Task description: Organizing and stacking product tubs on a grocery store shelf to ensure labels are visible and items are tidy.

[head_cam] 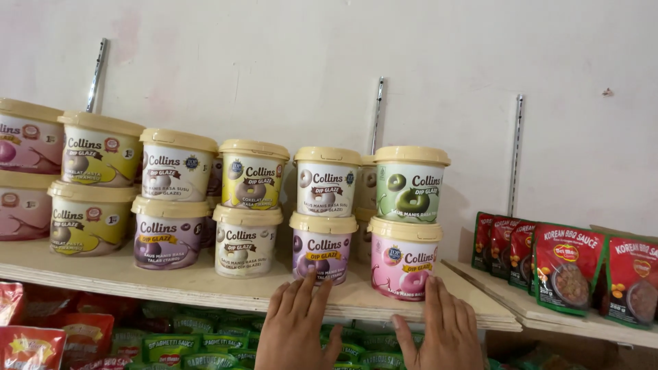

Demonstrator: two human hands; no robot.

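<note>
left hand (pixel 296 327) flat and open, holds nothing, fingertips by purple tub (pixel 322 248) at 12 o'clock | right hand (pixel 444 329) open, touches pink tub (pixel 404 259) at 11 o'clock on wooden shelf (pixel 226 286) | tubs look stiff, smooth, a bit heavy; grab round the sides

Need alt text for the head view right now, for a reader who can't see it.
Two bare hands, the left hand and the right hand, rest on the front edge of a wooden shelf, just below a pink tub and a purple tub. Cream-lidded tubs stand two high along the shelf; red sauce pouches stand to the right.
</note>
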